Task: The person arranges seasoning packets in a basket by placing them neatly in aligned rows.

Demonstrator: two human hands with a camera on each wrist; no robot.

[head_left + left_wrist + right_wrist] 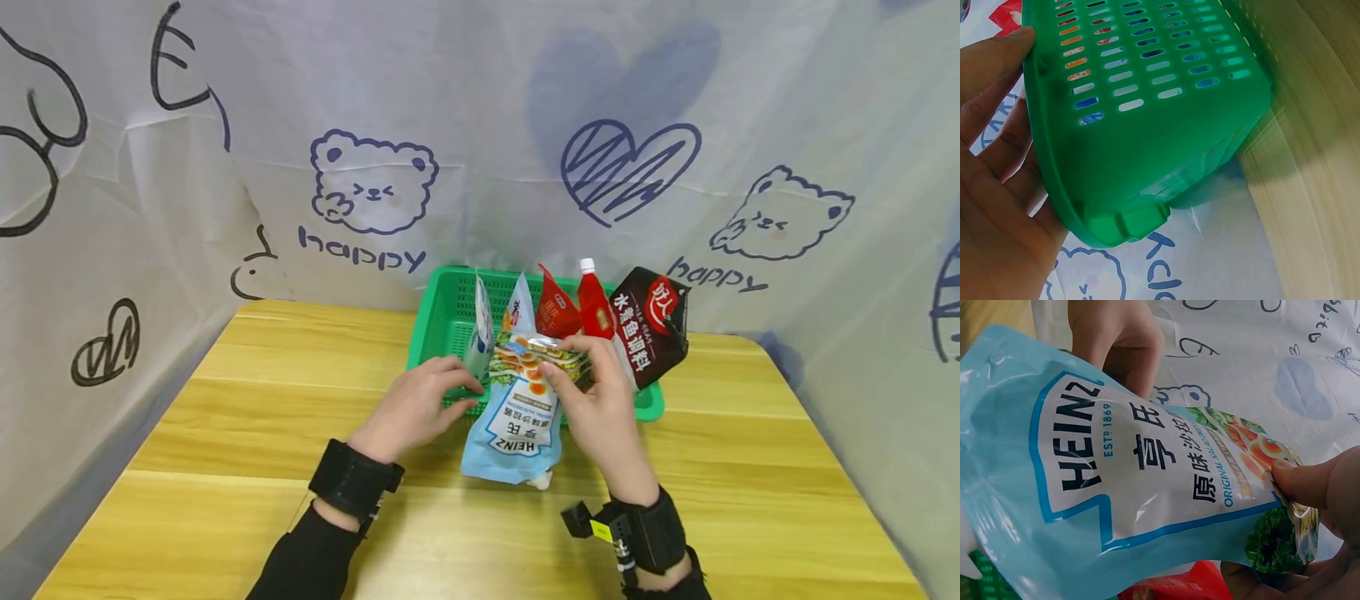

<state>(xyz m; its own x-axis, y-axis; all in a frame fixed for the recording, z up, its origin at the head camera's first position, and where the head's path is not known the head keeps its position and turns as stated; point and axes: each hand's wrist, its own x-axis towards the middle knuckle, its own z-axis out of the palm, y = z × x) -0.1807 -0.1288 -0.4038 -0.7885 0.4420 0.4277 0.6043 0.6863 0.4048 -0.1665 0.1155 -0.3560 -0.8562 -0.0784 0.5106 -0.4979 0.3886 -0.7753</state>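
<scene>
My right hand [606,408] pinches a light blue Heinz salad dressing pouch [517,429] by its patterned end, thumb on the printed face. The pouch hangs in front of the green plastic basket [422,333], its lettering upside down in the head view and a white cap at its lower end. In the right wrist view the pouch [1122,456] fills most of the frame. My left hand [420,404] grips the basket's near rim, left of the pouch. In the left wrist view its thumb [1004,53] lies on the basket's rim [1041,144], other fingers partly hidden behind.
Inside the basket stand a white-and-blue packet [482,329], a pale pouch [519,304], a red packet [557,307], a red pouch with white cap [594,304] and a dark seasoning packet [648,325]. A wooden table [247,408] lies below; printed cloth [495,125] hangs behind.
</scene>
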